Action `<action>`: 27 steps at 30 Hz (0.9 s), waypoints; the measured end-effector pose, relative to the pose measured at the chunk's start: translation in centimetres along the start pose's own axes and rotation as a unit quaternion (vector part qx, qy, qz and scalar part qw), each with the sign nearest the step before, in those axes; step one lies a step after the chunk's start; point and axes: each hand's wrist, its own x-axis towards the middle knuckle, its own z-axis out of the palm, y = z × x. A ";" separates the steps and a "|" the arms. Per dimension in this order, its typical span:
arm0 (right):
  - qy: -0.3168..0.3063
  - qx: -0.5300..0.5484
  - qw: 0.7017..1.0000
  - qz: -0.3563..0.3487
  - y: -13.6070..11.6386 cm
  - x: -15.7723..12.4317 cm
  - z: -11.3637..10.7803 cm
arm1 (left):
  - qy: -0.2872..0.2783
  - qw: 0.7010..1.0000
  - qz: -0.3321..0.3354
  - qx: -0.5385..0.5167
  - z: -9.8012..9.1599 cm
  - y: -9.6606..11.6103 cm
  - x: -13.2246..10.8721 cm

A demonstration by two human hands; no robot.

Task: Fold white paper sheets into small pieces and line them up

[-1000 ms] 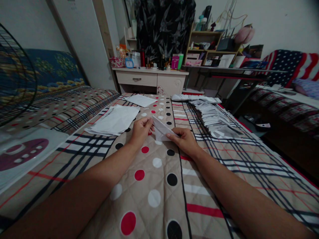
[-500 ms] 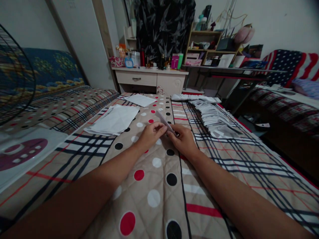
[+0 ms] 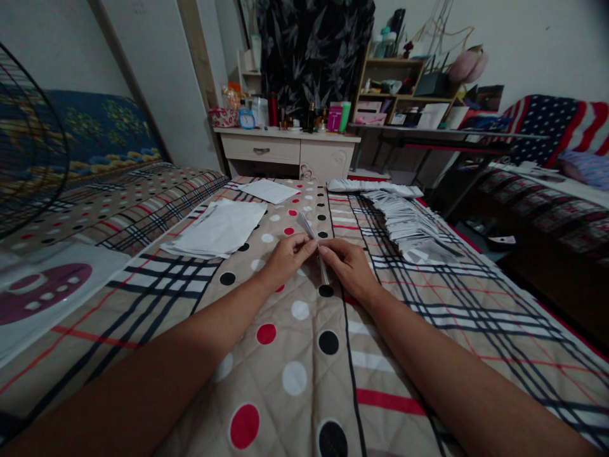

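Observation:
A folded white paper piece (image 3: 314, 244) stands on edge between my two hands, low over the dotted and plaid quilt (image 3: 304, 355). My left hand (image 3: 285, 257) pinches its left side with thumb and fingertips. Closed on the paper's right side is my right hand (image 3: 349, 266), its fingers touching the left hand's fingertips. A loose stack of flat white sheets (image 3: 216, 228) lies to the left of my hands. A long row of folded white pieces (image 3: 409, 225) runs along the quilt's right side.
Another white sheet (image 3: 269, 190) lies farther back on the quilt. A fan grille (image 3: 28, 146) stands at the left edge. Beyond the bed are a cluttered white dresser (image 3: 285, 149), a shelf and desk (image 3: 428, 120), and a second bed (image 3: 561, 171) at right.
The paper was spread wide between my hands; they have come together and the paper is now folded narrow, pinched by both hands at the middle.

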 end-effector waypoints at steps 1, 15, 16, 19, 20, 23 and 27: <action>-0.001 0.001 1.000 0.000 0.0 0.0 0.0 | -0.001 1.000 0.000 0.000 0.0 0.0 0.0; -0.004 -0.004 1.000 0.004 0.0 0.0 0.1 | 0.006 0.999 -0.005 0.034 -0.1 0.0 0.0; -0.004 -0.004 1.000 0.004 -0.1 0.0 0.1 | 0.006 0.999 -0.006 0.033 -0.1 0.1 0.0; -0.005 -0.003 1.000 0.006 -0.1 0.0 0.0 | 0.006 0.999 -0.006 0.034 -0.1 0.2 -0.1; -0.004 -0.003 1.000 0.006 -0.1 0.0 0.0 | 0.006 0.999 -0.007 0.034 0.0 0.3 -0.1; -0.004 -0.006 1.000 0.003 0.0 0.0 0.1 | 0.006 1.000 -0.008 0.028 0.0 0.4 -0.1; -0.002 -0.006 1.000 0.006 0.0 0.1 0.1 | 0.005 1.000 -0.013 0.017 0.0 0.5 -0.1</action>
